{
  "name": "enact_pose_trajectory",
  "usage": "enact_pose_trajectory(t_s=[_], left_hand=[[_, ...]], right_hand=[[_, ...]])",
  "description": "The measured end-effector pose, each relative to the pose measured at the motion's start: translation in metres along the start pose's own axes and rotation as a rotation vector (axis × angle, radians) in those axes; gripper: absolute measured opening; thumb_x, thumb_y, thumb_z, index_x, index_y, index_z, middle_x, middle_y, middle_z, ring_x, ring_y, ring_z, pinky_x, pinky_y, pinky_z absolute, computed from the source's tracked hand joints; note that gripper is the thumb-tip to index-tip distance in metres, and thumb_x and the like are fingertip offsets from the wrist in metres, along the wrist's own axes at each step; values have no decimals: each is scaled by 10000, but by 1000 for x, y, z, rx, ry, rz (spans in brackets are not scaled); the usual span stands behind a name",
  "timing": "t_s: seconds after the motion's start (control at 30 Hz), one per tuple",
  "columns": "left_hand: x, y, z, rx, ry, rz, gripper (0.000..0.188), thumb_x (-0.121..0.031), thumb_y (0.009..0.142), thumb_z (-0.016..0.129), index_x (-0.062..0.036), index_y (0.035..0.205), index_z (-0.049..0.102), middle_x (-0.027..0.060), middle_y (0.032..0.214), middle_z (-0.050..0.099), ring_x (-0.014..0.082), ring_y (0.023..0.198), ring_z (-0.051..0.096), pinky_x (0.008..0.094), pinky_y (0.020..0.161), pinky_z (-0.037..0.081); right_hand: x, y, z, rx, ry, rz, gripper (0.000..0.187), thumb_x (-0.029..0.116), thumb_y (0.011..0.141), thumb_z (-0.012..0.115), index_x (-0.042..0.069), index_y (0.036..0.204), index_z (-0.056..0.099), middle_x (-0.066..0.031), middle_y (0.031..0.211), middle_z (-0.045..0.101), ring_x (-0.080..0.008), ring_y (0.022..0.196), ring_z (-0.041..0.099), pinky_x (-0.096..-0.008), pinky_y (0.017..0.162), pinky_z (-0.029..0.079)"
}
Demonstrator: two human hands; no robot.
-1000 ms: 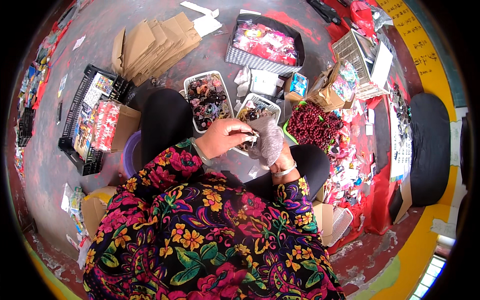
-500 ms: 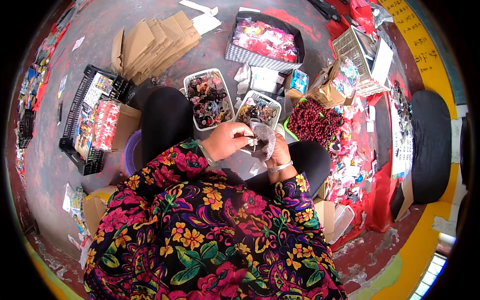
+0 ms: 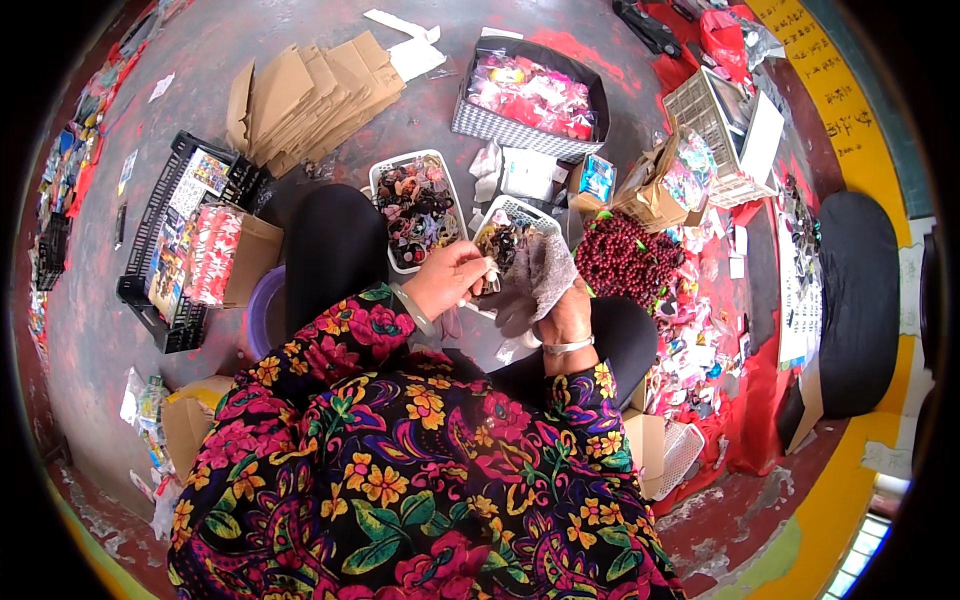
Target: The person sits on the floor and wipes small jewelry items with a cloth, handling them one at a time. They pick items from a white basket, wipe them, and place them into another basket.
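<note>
My right hand (image 3: 568, 316) is closed on a grey fuzzy piece of cloth (image 3: 553, 272), which spreads up and to the left from the fingers. Its exact kind does not show. My left hand (image 3: 443, 281) is pinched shut beside it, on something small and whitish that I cannot make out. Both hands are over the near side of a small white basket (image 3: 517, 207) of dark and light hair ties, partly covered by the cloth. To the left stands a larger white basket (image 3: 458, 195) full of mixed-coloured hair ties (image 3: 415, 205).
Dark red beads (image 3: 630, 248) are heaped to the right, beside a cardboard box of packets (image 3: 650, 190). A checked bin (image 3: 500, 128) holds pink packets. Flattened cartons (image 3: 315, 95), a black crate (image 3: 130, 290) and a purple tub (image 3: 262, 310) lie to the left.
The grey cloth, bunched between both hands before, is now spread wider and raised at the right. My left hand has drawn slightly left, away from my right hand.
</note>
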State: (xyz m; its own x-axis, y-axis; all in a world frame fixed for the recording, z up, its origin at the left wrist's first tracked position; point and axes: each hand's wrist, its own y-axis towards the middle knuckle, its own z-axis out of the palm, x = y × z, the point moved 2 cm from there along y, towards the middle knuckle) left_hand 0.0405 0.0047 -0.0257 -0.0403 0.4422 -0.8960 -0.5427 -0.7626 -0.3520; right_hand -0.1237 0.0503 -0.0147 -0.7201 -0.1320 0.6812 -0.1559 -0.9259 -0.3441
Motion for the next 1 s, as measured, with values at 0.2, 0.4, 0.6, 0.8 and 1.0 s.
enact_pose_trajectory(t_s=[0.2,0.4,0.6,0.8,1.0], left_hand=[[-5,-1,3,-77,-215,-130,169,-174,860,518,-33,775,556,-3,591,509,54,444,427,194,390,323],[0,-2,0,55,-320,-237,116,-135,850,522,-42,789,554,-2,605,508,57,427,421,188,377,312],[1,-4,6,58,-366,-224,130,-143,848,528,-30,788,554,15,614,517,62,447,432,188,400,325],[9,-2,6,140,-420,-323,138,-129,843,538,-18,767,572,8,591,496,61,427,416,193,379,312],[-18,-5,-1,139,-431,-182,194,-77,816,579,34,975,571,19,673,522,40,468,423,158,394,322]], right_hand=[[-23,-2,9,151,-846,-291,331,6,687,666,51,1005,586,-69,927,603,-177,825,584,-271,730,462],[-26,-7,10,33,-1160,-523,181,-15,693,617,32,855,551,-128,814,571,-289,738,573,-318,657,456],[-12,-17,23,8,-1250,-775,138,-41,682,599,26,776,524,-132,729,539,-301,681,558,-328,584,437],[-9,-17,19,-38,-1228,-810,87,17,745,620,32,767,537,-87,657,531,-205,571,522,-289,538,421],[8,7,-18,44,-18,-172,183,172,900,453,35,967,553,-51,852,599,-150,745,576,-274,689,478]])
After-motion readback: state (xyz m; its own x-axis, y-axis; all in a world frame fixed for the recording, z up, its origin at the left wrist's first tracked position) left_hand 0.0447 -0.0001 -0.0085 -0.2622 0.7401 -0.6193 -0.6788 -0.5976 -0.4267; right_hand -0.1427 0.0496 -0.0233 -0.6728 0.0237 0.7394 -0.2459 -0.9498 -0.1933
